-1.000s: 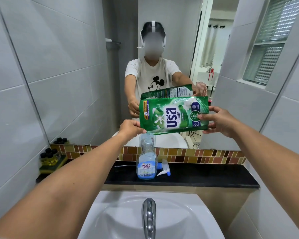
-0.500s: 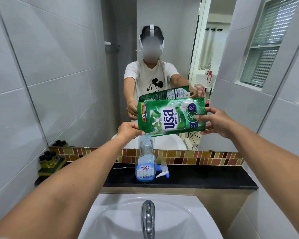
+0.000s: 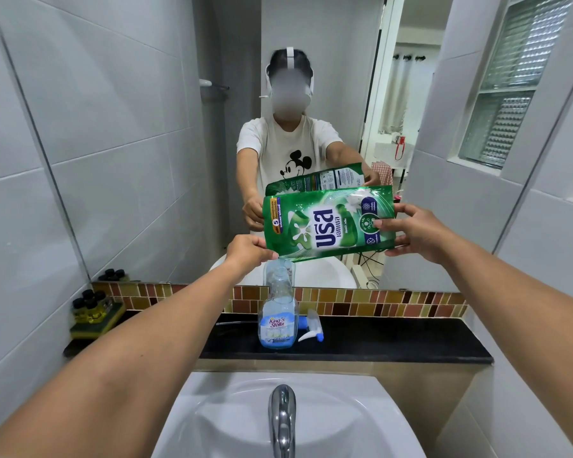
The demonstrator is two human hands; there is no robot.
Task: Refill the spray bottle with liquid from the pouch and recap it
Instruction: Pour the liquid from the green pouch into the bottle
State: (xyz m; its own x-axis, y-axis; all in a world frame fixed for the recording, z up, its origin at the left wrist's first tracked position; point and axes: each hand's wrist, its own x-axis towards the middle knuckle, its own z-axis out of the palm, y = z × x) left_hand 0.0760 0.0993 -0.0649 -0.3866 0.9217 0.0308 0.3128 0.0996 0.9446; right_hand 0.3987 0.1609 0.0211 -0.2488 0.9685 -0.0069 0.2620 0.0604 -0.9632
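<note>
A green refill pouch (image 3: 328, 223) lies sideways in the air, held at both ends. My left hand (image 3: 247, 252) pinches its lower left corner, right above the open neck of the clear spray bottle (image 3: 278, 312). My right hand (image 3: 414, 231) grips the pouch's right end, a little higher. The bottle stands uncapped on the black ledge (image 3: 394, 342), with pale blue liquid in its lower part. Its white and blue spray head (image 3: 311, 328) lies on the ledge just right of the bottle.
A white sink (image 3: 219, 418) with a chrome tap (image 3: 282, 421) is below the ledge. A mirror (image 3: 146, 127) fills the wall behind. Small dark-capped bottles (image 3: 91, 309) sit on a sponge at the ledge's left end. Tiled walls close both sides.
The pouch's right end has risen slightly, so the pouch tilts more toward its left corner above the bottle neck. The bottle and spray head have not moved.
</note>
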